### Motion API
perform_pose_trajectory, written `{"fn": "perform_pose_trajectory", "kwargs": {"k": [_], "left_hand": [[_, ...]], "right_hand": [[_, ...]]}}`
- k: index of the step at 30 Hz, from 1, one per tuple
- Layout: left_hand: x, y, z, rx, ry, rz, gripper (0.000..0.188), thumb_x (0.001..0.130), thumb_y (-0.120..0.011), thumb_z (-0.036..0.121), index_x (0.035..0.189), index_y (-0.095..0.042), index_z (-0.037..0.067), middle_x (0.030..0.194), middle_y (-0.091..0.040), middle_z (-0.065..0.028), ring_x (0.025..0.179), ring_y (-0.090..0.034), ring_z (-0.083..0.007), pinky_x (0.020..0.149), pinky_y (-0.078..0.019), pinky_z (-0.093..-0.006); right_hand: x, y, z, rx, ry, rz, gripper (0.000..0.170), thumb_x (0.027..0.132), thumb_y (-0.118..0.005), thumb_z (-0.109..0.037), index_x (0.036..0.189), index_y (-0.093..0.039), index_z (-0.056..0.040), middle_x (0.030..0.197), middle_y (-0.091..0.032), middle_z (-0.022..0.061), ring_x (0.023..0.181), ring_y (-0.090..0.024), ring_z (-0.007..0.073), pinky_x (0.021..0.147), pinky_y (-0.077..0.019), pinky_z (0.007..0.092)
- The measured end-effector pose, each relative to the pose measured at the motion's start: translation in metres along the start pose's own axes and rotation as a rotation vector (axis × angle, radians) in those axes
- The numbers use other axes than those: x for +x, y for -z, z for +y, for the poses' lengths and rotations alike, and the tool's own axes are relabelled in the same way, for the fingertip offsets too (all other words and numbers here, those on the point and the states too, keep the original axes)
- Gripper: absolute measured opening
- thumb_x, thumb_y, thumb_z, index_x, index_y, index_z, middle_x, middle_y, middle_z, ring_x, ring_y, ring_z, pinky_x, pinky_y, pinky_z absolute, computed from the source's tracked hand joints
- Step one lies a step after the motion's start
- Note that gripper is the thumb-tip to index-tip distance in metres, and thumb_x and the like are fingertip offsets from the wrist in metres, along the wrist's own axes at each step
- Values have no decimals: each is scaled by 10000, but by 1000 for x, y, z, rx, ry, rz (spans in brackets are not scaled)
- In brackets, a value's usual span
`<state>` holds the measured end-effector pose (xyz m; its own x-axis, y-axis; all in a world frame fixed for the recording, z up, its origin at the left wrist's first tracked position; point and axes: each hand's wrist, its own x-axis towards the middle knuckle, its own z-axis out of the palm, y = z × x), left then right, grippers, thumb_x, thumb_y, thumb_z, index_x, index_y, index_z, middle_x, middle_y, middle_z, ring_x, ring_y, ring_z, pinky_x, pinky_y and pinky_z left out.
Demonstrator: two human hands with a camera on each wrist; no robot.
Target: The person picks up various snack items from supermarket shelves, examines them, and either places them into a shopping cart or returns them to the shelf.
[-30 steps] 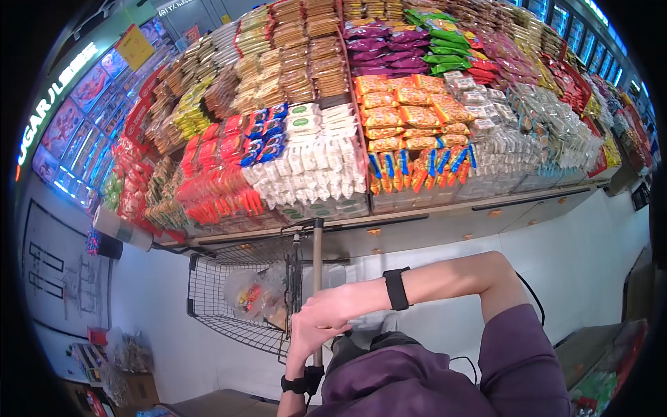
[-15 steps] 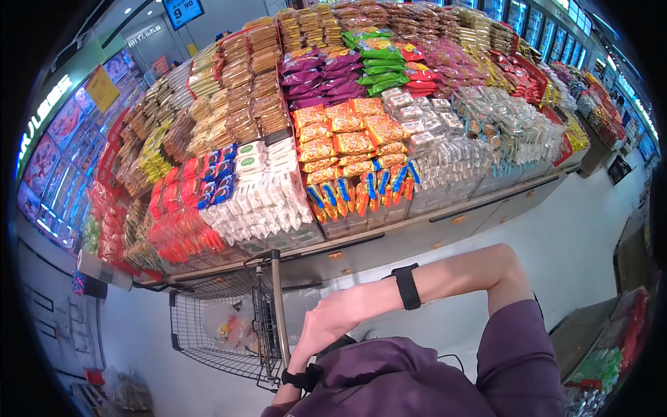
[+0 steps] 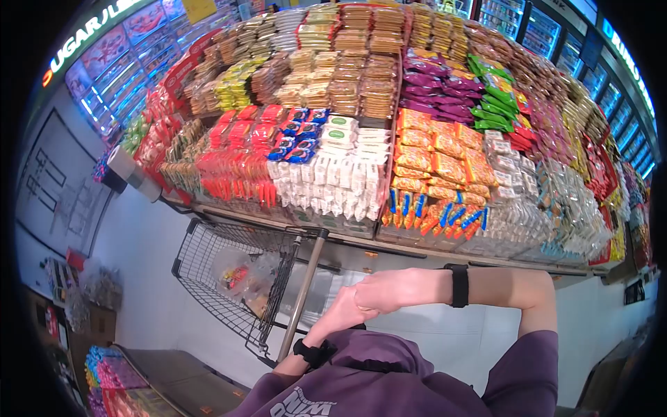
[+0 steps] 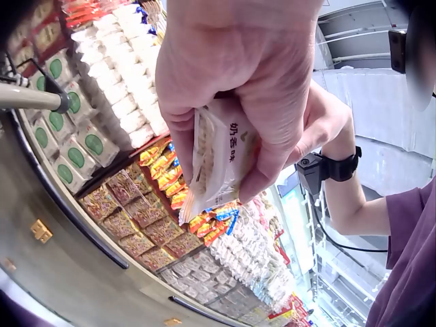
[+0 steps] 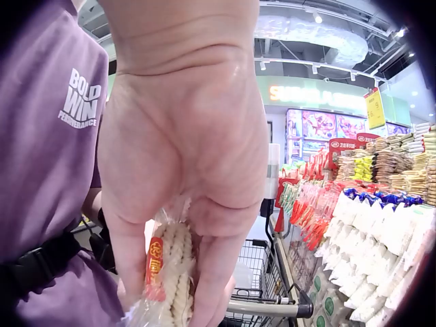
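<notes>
In the head view the left hand point(image 3: 338, 314) and right hand point(image 3: 389, 290) meet in front of the torso, right of the cart handle point(image 3: 306, 285); what they hold is hidden there. The left hand point(image 4: 238, 75) pinches a small white packet point(image 4: 221, 153) with dark printed characters, between thumb and fingers. Between the right hand's point(image 5: 184, 157) thumb and fingers is a clear wrapper with pale twisted pieces point(image 5: 178, 272) and a red label point(image 5: 155, 262). Whether both wrist views show one packet, I cannot tell.
A wire cart point(image 3: 229, 240) holds a clear plastic bag point(image 3: 236, 274). Beyond it a long display point(image 3: 333, 229) carries stacked snack packets: white point(image 3: 333, 181), orange point(image 3: 438, 156), purple point(image 3: 438, 90) and red. A plastic roll point(image 3: 132, 170) hangs at its left end. Another shelf stands at lower left.
The head view has turned and shifted. Both hands have moved from over the cart handle to its right, staying together.
</notes>
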<state>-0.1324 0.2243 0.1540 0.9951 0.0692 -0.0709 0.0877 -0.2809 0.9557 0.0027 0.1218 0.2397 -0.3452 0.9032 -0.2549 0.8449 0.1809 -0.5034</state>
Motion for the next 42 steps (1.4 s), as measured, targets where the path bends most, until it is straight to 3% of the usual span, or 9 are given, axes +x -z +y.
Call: {"fn": "perform_pose_trajectory", "kwargs": {"k": [4, 8, 15, 24, 28, 32, 36, 40, 42], "left_hand": [[15, 18, -2, 20, 47, 56, 356, 688, -769, 142, 977, -657, -34, 867, -710, -170, 814, -702, -240, 741, -534, -351], [53, 29, -19, 5, -28, 84, 362, 691, -773, 151, 979, -657, -35, 868, -710, -176, 813, -703, -222, 735, -532, -344], [140, 49, 9, -73, -81, -15, 356, 717, -772, 148, 1007, -645, -15, 882, -705, -149, 797, -678, -191, 742, -525, -339], [195, 57, 31, -1, -118, -132, 396, 753, -752, 155, 1083, -599, -3, 896, -697, -166, 816, -695, -291, 739, -537, -372], [200, 52, 42, -46, -133, -96, 385, 763, -758, 171, 1071, -609, -6, 912, -701, -166, 850, -701, -280, 755, -538, -365], [202, 41, 41, -67, -85, -81, 367, 768, -763, 172, 1066, -642, -4, 943, -711, -154, 881, -704, -251, 777, -539, -350], [201, 23, 57, -95, -29, 2, 335, 777, -769, 149, 1061, -666, 4, 958, -722, -124, 886, -695, -178, 789, -538, -326], [199, -4, 66, -176, -17, 68, 385, 773, -789, 126, 1085, -630, -34, 974, -710, -96, 892, -667, -138, 792, -533, -302], [196, -18, 76, -322, 56, 59, 398, 775, -790, 82, 1109, -608, -33, 1005, -700, -91, 917, -666, -150, 812, -536, -298]], "right_hand": [[24, 9, 29, -41, 121, 6, 102, 682, -635, -41, 697, -588, 48, 705, -623, 211, 693, -610, 389, 571, -462, 454], [22, 50, 51, -56, 38, -71, 91, 685, -630, -36, 703, -598, 47, 713, -629, 215, 694, -614, 392, 581, -471, 447], [-4, 118, 100, -49, -110, -166, 112, 707, -652, -57, 753, -634, 43, 712, -641, 209, 685, -639, 380, 586, -493, 448], [-26, 171, 125, -41, -170, -278, 132, 755, -621, -70, 803, -636, 52, 697, -632, 212, 671, -648, 365, 587, -514, 441], [-31, 184, 128, -26, -165, -367, 140, 754, -620, -74, 795, -625, 60, 672, -618, 204, 647, -641, 352, 577, -509, 444], [-39, 178, 141, -12, -65, -312, 181, 755, -639, -104, 767, -603, 73, 663, -609, 202, 621, -622, 357, 569, -492, 454], [-53, 141, 165, 34, -10, -73, 229, 740, -683, -145, 723, -610, 71, 650, -613, 207, 630, -610, 393, 592, -493, 462], [-68, 146, 168, -32, -53, -272, 303, 692, -724, -203, 751, -621, 75, 642, -610, 217, 614, -606, 382, 586, -488, 458], [-90, 154, 170, 29, 68, -116, 349, 695, -732, -219, 855, -613, 68, 700, -635, 205, 607, -611, 369, 573, -480, 458]]}}
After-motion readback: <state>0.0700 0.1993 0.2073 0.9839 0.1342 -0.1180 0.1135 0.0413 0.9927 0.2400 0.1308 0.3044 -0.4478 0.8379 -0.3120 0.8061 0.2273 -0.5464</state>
